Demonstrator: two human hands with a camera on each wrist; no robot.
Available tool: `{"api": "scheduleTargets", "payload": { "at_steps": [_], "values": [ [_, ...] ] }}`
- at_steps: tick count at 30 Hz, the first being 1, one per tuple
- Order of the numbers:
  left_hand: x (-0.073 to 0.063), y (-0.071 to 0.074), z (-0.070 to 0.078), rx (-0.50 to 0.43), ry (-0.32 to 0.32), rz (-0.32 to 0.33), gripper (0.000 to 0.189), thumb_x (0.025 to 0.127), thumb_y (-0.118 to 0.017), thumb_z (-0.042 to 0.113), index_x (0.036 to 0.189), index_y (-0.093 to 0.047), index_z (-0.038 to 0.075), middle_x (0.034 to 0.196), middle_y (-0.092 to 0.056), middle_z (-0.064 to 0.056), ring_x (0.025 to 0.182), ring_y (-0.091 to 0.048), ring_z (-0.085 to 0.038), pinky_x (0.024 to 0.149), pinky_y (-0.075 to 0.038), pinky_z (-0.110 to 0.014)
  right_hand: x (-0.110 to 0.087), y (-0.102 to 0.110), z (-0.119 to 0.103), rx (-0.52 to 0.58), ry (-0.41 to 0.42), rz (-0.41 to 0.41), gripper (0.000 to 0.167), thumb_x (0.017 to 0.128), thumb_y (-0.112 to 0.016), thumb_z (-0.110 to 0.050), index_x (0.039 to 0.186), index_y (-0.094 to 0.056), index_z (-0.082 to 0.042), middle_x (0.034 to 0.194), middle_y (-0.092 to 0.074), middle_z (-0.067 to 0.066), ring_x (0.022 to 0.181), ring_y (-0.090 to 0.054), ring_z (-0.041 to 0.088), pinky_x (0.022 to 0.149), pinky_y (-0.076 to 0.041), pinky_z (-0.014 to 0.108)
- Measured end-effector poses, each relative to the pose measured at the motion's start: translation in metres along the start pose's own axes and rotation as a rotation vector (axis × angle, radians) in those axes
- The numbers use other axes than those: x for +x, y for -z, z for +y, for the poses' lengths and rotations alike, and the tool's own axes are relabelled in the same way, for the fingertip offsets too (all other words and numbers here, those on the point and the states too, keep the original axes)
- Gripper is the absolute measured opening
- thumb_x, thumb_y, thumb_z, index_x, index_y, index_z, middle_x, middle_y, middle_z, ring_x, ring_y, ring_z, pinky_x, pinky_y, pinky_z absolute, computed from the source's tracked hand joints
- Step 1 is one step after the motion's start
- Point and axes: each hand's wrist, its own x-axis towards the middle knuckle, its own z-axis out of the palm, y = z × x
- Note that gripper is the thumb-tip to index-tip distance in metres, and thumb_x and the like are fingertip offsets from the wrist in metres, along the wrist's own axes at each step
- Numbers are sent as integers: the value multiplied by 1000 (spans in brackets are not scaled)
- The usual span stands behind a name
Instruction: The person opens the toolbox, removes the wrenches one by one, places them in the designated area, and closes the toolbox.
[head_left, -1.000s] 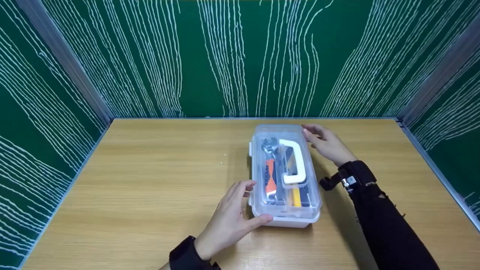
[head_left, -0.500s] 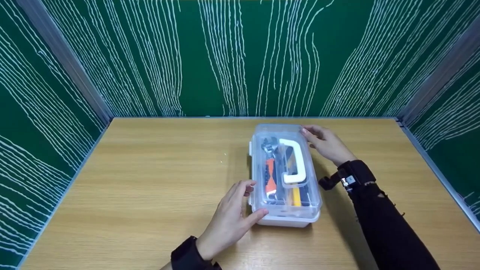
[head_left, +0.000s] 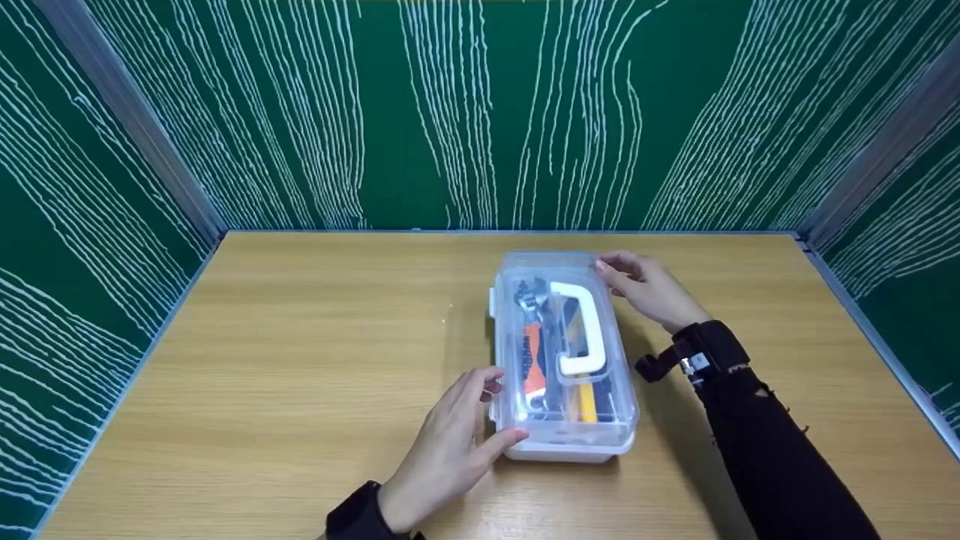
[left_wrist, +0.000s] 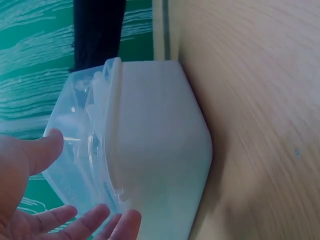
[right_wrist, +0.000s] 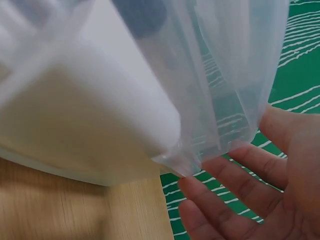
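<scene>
A clear-lidded toolbox (head_left: 562, 442) with a white handle (head_left: 592, 330) stands lengthwise on the table, its lid down. Through the lid show an adjustable wrench (head_left: 532, 352) with an orange grip and a yellow-handled tool (head_left: 586, 397). At the near left corner my left hand (head_left: 442, 442) touches the box with loosely extended fingers, its thumb at the near end and its fingers along the hinge side. My right hand (head_left: 652, 289) holds the far right corner of the lid (right_wrist: 240, 100) between thumb and fingers, seen close in the right wrist view.
The wooden table (head_left: 315, 360) ends at a green wall (head_left: 420, 112) with white wavy lines. Green panels also stand at left and right, with grey posts (head_left: 142, 112) in the corners. Two tiny white specks lie left of the box.
The toolbox has shifted slightly left and toward me, and both hands have moved left with it. My left thumb lifted a little and came back down at the near end.
</scene>
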Motion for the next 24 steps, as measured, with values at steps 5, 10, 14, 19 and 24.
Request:
{"api": "scheduleTargets", "payload": {
  "at_steps": [5,10,14,19,24],
  "values": [
    [-10,11,-4,16,18,-7,64,98,-78,40,149,-53,11,135,-66,1,122,-64,-16,104,-57,-41,-2,-9,-5,-9,23,-8,55,112,-54,-44,149,-58,-3,149,-62,21,141,-58,41,118,-50,55],
    [-18,22,-5,19,73,-38,64,99,-76,46,149,-52,15,137,-65,4,124,-63,-15,105,-57,-43,-3,-19,-10,-16,46,-8,50,112,-55,-41,145,-61,-4,147,-65,20,138,-61,39,117,-52,52],
    [-23,26,-5,21,82,-47,65,99,-74,50,149,-51,17,137,-64,5,125,-63,-16,105,-57,-43,-3,-25,-12,-15,47,-2,51,113,-55,-40,146,-60,-2,146,-65,20,137,-62,38,117,-52,51],
    [-26,28,-4,18,105,-61,66,97,-76,50,150,-50,19,136,-64,5,125,-63,-16,106,-57,-45,-3,-31,-14,-9,49,1,54,112,-55,-42,148,-58,-2,146,-65,20,136,-63,38,117,-52,51],
    [-26,32,-5,-6,133,-88,68,96,-77,50,151,-49,21,137,-63,5,126,-62,-16,107,-58,-45,-4,-34,-15,8,55,8,55,113,-55,-40,150,-56,0,147,-64,22,136,-62,39,116,-52,53]
  ]
}}
